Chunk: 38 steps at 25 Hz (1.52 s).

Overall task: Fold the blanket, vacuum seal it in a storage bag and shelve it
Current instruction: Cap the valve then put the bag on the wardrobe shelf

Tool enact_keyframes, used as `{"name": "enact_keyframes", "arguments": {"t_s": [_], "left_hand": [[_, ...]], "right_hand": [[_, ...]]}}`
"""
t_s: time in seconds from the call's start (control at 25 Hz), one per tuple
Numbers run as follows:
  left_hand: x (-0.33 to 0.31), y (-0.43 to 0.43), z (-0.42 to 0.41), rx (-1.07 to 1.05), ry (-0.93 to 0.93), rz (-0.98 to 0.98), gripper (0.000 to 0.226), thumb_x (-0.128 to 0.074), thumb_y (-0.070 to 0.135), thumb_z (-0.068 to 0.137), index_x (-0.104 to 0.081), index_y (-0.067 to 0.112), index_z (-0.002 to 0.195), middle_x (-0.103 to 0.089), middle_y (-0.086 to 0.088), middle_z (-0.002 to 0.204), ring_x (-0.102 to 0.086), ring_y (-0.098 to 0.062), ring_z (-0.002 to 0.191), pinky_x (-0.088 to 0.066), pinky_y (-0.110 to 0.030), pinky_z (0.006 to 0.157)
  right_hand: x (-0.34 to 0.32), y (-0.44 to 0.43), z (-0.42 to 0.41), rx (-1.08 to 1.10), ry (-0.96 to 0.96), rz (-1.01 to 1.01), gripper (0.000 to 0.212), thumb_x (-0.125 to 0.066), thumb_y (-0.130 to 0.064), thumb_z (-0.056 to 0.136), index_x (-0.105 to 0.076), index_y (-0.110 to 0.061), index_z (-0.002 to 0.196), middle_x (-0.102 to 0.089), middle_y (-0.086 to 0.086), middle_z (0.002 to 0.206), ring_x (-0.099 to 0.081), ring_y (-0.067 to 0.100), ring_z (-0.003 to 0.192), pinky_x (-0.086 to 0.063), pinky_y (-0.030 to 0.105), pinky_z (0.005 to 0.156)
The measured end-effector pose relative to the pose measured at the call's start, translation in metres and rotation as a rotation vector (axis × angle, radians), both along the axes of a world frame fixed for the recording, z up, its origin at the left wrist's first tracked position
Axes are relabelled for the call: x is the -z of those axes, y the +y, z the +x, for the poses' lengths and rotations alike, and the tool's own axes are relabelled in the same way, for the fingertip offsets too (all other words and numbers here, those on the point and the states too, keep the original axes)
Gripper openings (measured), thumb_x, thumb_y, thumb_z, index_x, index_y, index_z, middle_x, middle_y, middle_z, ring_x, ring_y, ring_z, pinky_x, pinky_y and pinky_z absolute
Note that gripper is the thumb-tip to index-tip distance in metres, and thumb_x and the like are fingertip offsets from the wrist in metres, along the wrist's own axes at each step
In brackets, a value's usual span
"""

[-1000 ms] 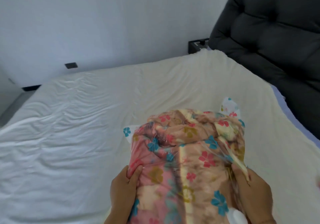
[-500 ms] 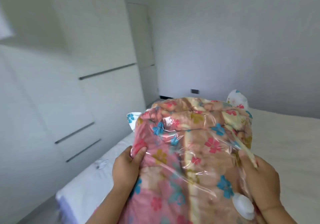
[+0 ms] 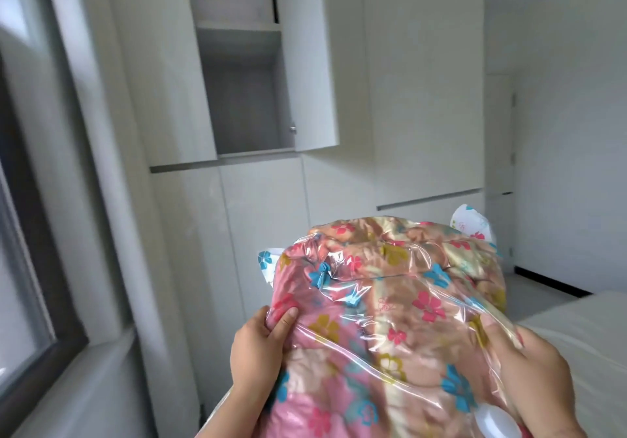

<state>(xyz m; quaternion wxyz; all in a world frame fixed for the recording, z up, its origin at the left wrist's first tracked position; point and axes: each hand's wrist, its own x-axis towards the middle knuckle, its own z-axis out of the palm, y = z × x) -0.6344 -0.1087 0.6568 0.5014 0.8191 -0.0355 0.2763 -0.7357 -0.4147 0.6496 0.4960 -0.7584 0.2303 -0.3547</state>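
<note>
Moved: the view has swung off the bed [image 3: 576, 335] and round to the white wardrobe [image 3: 424, 98]; the storage bag [image 3: 390, 302] has come along, held by its two sides as before.
Storage bag: clear plastic shrunk tight over the flowered blanket [image 3: 339, 390], carried in front of the person and off the bed, with its white valve [image 3: 493, 422] at the near end.
Left hand [image 3: 258, 346]: grips the bag's left edge, thumb on top and fingers curled beneath.
Right hand [image 3: 532, 366]: grips the right edge, thumb pressed onto the plastic (the fingers underneath are hidden).
Open compartment [image 3: 244, 98]: up and to the left, its door [image 3: 310, 64] swung aside; it looks like the target.
Step in hand: carrying the bag to the shelf. I would keep both grips wide and level, lift the far end first, slide it in flat past the door edge, and keep the plastic and valve from snagging so the seal holds.
</note>
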Motion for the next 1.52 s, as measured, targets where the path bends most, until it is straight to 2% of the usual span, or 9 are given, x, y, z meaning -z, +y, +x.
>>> {"name": "enact_keyframes", "arguments": {"t_s": [0.16,0.28,0.44,0.6,0.8,0.92,1.0,1.32,1.52], "left_hand": [[-0.029,0.087,0.062,-0.086,-0.061,-0.041,0.035,-0.068,0.053,0.079,-0.064,0.021,0.068,-0.066,0.004,0.058,-0.064,-0.014,0.061,-0.052,-0.039,0.064],[-0.049,0.132,0.108,-0.109,-0.102,-0.106,0.032,-0.069,0.054,0.078,-0.066,0.024,0.069,-0.068,0.005,0.059,-0.065,-0.015,0.061,-0.052,-0.041,0.064],[-0.079,0.159,0.173,-0.143,-0.175,-0.239,0.024,-0.071,0.040,0.081,-0.066,0.022,0.067,-0.067,0.007,0.057,-0.064,-0.015,0.062,-0.047,-0.034,0.059],[-0.108,0.168,0.265,-0.163,-0.298,-0.293,0.025,-0.068,0.037,0.084,-0.065,0.017,0.070,-0.067,0.000,0.060,-0.063,-0.014,0.062,-0.044,-0.026,0.056],[-0.175,0.169,0.393,-0.154,-0.403,-0.333,0.031,-0.065,0.038,0.087,-0.061,0.013,0.070,-0.066,0.000,0.067,-0.059,-0.014,0.064,-0.042,-0.026,0.058],[-0.206,0.164,0.462,-0.080,-0.442,-0.384,0.027,-0.063,0.035,0.089,-0.063,0.012,0.075,-0.064,0.005,0.069,-0.057,-0.006,0.064,-0.042,-0.016,0.057],[-0.226,0.163,0.511,-0.026,-0.457,-0.423,0.030,-0.063,0.037,0.089,-0.065,0.009,0.081,-0.066,0.004,0.072,-0.059,-0.007,0.066,-0.044,-0.020,0.060],[-0.280,0.159,0.695,0.163,-0.508,-0.508,0.029,-0.062,0.037,0.090,-0.063,0.010,0.081,-0.063,0.006,0.070,-0.057,-0.003,0.063,-0.039,-0.006,0.050],[-0.297,0.171,0.786,0.150,-0.516,-0.535,0.030,-0.060,0.039,0.090,-0.064,0.010,0.084,-0.062,0.005,0.074,-0.057,-0.005,0.068,-0.039,-0.007,0.051]], "right_hand": [[-0.023,0.076,0.094,-0.095,-0.052,-0.012,0.034,-0.057,-0.050,0.088,-0.067,-0.020,0.077,-0.064,0.006,0.072,-0.057,0.033,0.075,-0.047,0.039,0.068],[-0.053,0.113,0.160,-0.155,-0.116,-0.057,0.035,-0.059,-0.047,0.088,-0.063,-0.020,0.066,-0.062,0.004,0.062,-0.057,0.027,0.066,-0.045,0.034,0.059],[-0.107,0.142,0.246,-0.181,-0.249,-0.179,0.038,-0.062,-0.041,0.088,-0.057,-0.014,0.062,-0.057,0.005,0.055,-0.055,0.028,0.060,-0.041,0.032,0.056],[-0.165,0.156,0.339,-0.150,-0.363,-0.310,0.044,-0.063,-0.045,0.086,-0.054,-0.010,0.061,-0.052,0.001,0.053,-0.051,0.035,0.062,-0.038,0.035,0.055],[-0.252,0.166,0.439,-0.046,-0.518,-0.467,0.056,-0.044,-0.058,0.073,-0.054,-0.004,0.067,-0.043,0.006,0.054,-0.046,0.035,0.062,-0.032,0.035,0.052],[-0.293,0.170,0.484,0.022,-0.578,-0.539,0.058,-0.046,-0.056,0.076,-0.050,0.001,0.067,-0.041,0.008,0.054,-0.047,0.040,0.064,-0.030,0.035,0.050],[-0.317,0.174,0.515,0.054,-0.616,-0.573,0.058,-0.052,-0.055,0.081,-0.046,0.000,0.065,-0.040,0.008,0.054,-0.045,0.041,0.065,-0.027,0.036,0.050],[-0.378,0.202,0.639,0.212,-0.721,-0.695,0.057,-0.057,-0.056,0.084,-0.048,-0.004,0.065,-0.045,0.009,0.060,-0.051,0.041,0.070,-0.031,0.034,0.055],[-0.406,0.231,0.715,0.278,-0.762,-0.799,0.054,-0.045,-0.062,0.077,-0.055,-0.010,0.070,-0.048,0.010,0.067,-0.045,0.033,0.069,-0.029,0.034,0.056]]}}
